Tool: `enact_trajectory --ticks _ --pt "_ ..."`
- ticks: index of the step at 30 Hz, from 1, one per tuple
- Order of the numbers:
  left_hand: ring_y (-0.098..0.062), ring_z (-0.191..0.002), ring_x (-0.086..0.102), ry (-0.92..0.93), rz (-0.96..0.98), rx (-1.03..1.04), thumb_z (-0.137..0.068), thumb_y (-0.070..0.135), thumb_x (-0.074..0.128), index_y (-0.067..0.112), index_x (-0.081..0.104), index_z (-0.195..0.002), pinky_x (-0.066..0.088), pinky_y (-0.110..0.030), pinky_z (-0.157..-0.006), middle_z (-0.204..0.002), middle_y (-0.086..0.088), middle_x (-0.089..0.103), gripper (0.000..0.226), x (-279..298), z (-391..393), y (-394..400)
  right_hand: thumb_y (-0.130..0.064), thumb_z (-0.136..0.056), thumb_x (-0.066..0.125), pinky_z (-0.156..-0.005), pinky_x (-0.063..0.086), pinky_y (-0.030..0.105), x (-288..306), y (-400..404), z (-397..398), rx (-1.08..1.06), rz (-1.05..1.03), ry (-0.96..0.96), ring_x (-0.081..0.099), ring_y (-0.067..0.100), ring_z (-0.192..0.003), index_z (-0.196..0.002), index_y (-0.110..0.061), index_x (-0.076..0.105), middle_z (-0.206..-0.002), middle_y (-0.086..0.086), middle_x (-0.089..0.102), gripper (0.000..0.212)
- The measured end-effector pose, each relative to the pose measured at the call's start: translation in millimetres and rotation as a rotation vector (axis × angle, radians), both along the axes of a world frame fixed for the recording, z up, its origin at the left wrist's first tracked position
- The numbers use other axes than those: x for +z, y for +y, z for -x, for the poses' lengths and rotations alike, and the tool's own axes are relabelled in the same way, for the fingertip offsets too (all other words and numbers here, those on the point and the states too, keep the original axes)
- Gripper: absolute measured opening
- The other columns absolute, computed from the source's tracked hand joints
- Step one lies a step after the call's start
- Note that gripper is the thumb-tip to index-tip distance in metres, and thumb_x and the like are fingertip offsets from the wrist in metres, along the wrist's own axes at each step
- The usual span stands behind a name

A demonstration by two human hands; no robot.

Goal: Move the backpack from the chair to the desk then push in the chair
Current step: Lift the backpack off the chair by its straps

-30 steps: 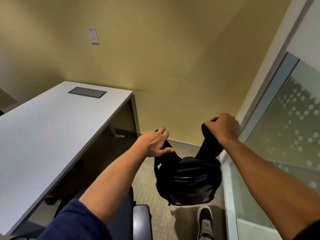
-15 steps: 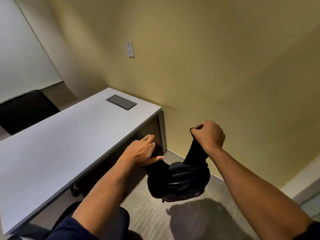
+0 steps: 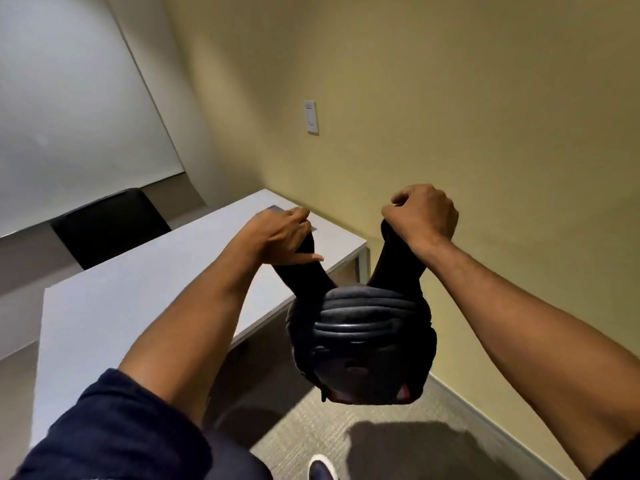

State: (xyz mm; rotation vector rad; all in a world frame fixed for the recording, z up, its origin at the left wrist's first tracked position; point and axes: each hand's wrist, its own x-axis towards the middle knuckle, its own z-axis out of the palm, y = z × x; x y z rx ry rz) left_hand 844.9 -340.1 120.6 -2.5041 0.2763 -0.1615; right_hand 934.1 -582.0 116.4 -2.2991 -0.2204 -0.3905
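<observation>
Black backpack [image 3: 360, 341] is hanging in the air by its straps, just beside the white surface [image 3: 138, 299] edge. Left hand [image 3: 280, 233] & right hand [image 3: 420, 214] are each gripping one strap tight. Lift it higher to clear the edge, then swing left w/o tilting.

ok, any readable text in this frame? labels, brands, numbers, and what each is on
None readable.
Backpack: no legible brand; a red patch near its bottom is too blurred to read.
Wall plate: small mark at the top, too small to read.
Desk and whiteboard: no text visible.
</observation>
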Motion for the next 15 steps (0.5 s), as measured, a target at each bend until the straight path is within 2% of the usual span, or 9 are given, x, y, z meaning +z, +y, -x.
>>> enact_trajectory --ticks 3,7,12,15 --pt "-0.027 -0.096 0.068 -0.056 -0.160 -0.131 -0.080 0.086 0.001 0.011 0.061 -0.107 0.045 -0.036 -0.056 -0.126 -0.009 0.059 0.100 27 -37 37 -0.028 -0.072 0.069 -0.081 0.046 0.029 17 32 -28 0.017 -0.002 -0.026 0.070 0.027 -0.103 -0.108 -0.026 0.079 -0.108 -0.002 0.077 0.037" --pt "-0.027 -0.081 0.067 -0.102 -0.245 -0.282 -0.088 0.078 0.002 0.012 0.064 -0.092 0.049 -0.036 -0.055 -0.107 -0.009 0.063 0.091 55 -87 83 -0.027 -0.070 0.071 -0.078 0.042 0.026 37 82 -69 0.038 0.019 -0.058 0.069 0.026 -0.105 -0.109 -0.027 0.079 -0.109 -0.004 0.077 0.039" --pt "-0.028 -0.068 0.066 -0.159 -0.296 -0.385 -0.092 0.066 0.000 0.011 0.065 -0.080 0.047 -0.032 -0.052 -0.106 -0.009 0.065 0.087 89 -141 149 -0.025 -0.070 0.070 -0.077 0.040 0.026 75 157 -116 0.032 0.041 -0.152 0.069 0.025 -0.106 -0.108 -0.027 0.080 -0.110 -0.003 0.077 0.040" --pt "-0.029 -0.069 0.066 -0.175 -0.295 -0.389 -0.091 0.065 -0.002 0.010 0.064 -0.078 0.050 -0.033 -0.051 -0.108 -0.009 0.065 0.086 109 -162 187 -0.025 -0.070 0.070 -0.077 0.041 0.025 94 196 -140 0.018 0.032 -0.206 0.069 0.025 -0.105 -0.108 -0.027 0.080 -0.109 -0.003 0.077 0.040"
